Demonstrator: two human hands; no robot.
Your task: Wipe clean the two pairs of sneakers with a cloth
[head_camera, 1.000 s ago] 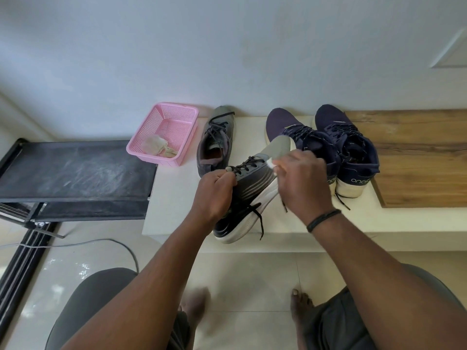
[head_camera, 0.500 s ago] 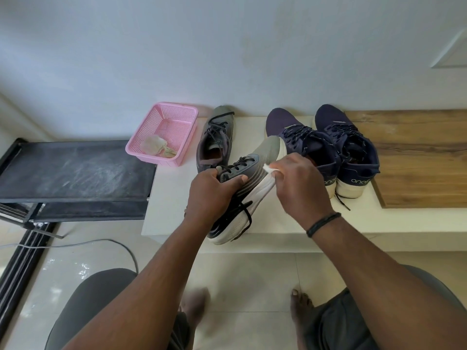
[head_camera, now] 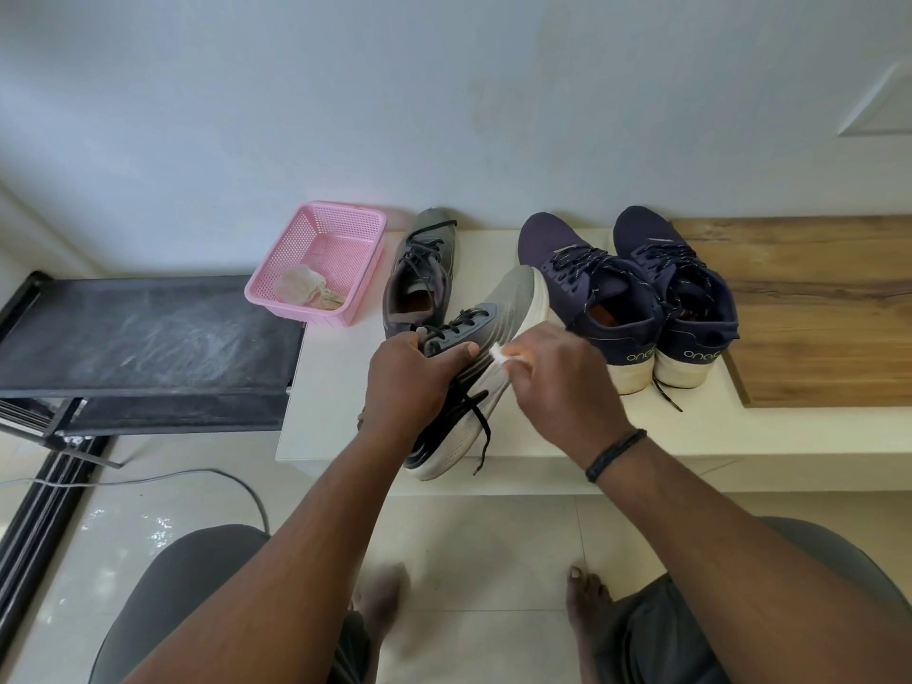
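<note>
Currently the left hand (head_camera: 409,382) grips the grey sneaker (head_camera: 493,333), tilted above the worktop (head_camera: 335,387). The right hand (head_camera: 557,382) pinches the cloth (head_camera: 499,353) against its side panel. Next: wipe toward the toe.

"one8" on both navy sneakers' (head_camera: 636,308) heels

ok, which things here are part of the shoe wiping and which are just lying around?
In the job:
- grey shoe, gripped by left hand
- white cloth, pinched by right hand
- second grey shoe
- two navy shoes

Lying about:
- pink basket with a crumpled rag
- black rack
- floor cable
</note>
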